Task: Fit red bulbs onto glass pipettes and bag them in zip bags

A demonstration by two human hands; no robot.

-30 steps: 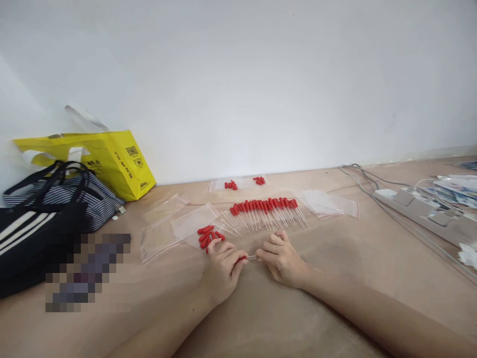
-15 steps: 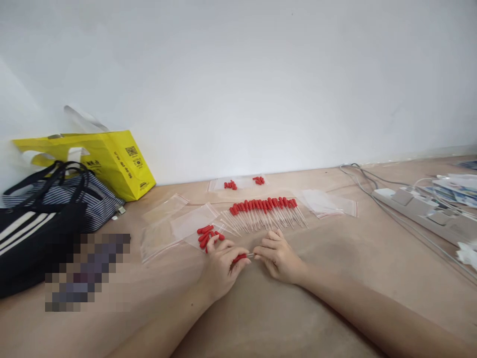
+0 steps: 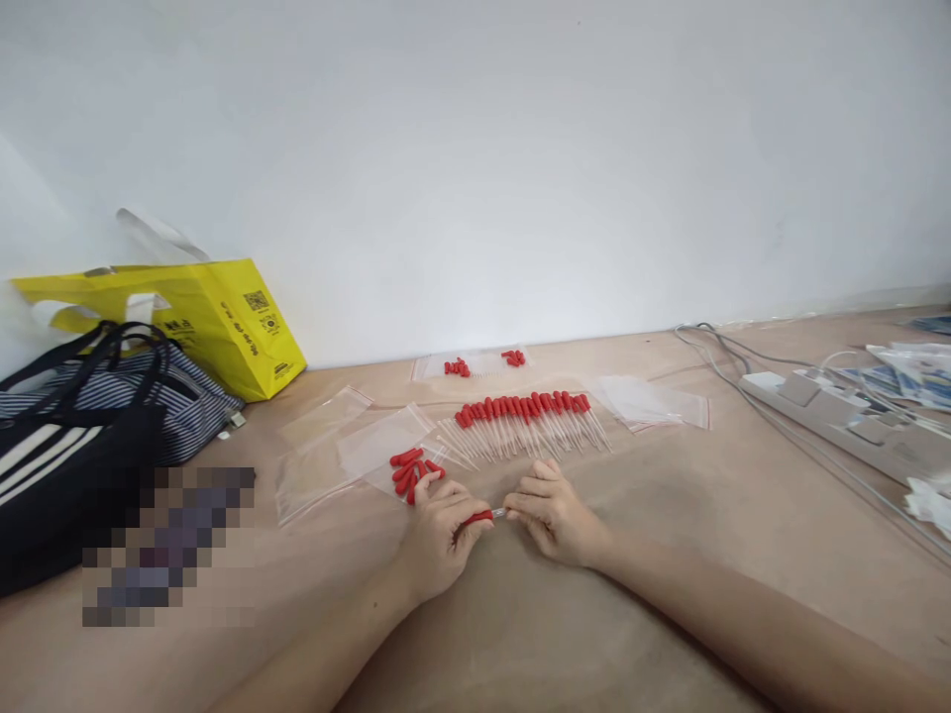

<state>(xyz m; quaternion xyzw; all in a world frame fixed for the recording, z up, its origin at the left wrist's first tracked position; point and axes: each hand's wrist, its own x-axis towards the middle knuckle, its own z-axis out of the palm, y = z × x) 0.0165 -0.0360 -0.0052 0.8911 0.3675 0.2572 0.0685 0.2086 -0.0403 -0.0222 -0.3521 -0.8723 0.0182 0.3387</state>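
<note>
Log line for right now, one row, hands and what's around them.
left hand: pinching red bulb | right hand: gripping clear tube | ahead: row of red-topped droppers | far left: yellow bag

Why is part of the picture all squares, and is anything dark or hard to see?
Head view: a patch at lower left is pixelated, hiding what's there; soft shadow runs along the right forearm; the wall looks pale, softly lit; the clear tube looks faint.
</note>
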